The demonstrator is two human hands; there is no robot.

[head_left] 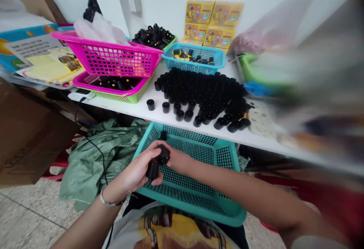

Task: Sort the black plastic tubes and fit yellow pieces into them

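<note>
Above a teal basket (193,209) on my lap, my left hand (139,167) is closed around black plastic pieces. One is a short cylinder (152,170) near the thumb and fingers; above it is a blockier black piece (164,155). My right hand (178,162) meets the left at that upper piece and appears to grip it, its fingers mostly hidden. Another black piece (163,135) lies at the basket's far left corner. On the white table ahead, many black cylinders (199,90) stand packed together, with a few loose ones along the front edge.
Pink baskets (113,57) are stacked at the left, before a heap of black parts (153,36). A blue basket (193,65) holds black and yellow pieces. Yellow boxes (213,23) stand against the wall. Green sacking (93,165) and a cardboard box (31,139) are at the left.
</note>
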